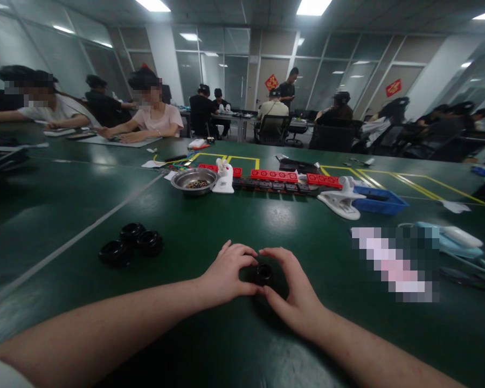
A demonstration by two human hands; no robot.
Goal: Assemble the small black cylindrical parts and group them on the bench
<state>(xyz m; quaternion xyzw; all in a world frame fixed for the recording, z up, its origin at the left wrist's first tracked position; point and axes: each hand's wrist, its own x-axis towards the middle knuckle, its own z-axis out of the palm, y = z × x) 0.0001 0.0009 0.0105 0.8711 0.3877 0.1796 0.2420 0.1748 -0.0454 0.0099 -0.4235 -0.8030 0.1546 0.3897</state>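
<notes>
Between my hands, on the green table, sits a small black ring-shaped part (264, 274) with a round hole facing up. My left hand (225, 273) curves around its left side, thumb and fingertips against it. From the right, my right hand (298, 288) arches around the same part, its thumb tip close to my left thumb and its index fingertip at the far side. Dark shadow makes the exact contact hard to see. Farther left, several similar black ring-shaped parts (132, 233) stand in a cluster.
A metal bowl (178, 184) of small brass-coloured pieces stands ahead, beside a white clamp (225, 180). Rows of red sockets (274, 175) lie behind. To the right are another white clamp (341, 202), a blue bin (388, 203) and a light-blue object (448, 237). Other people sit beyond.
</notes>
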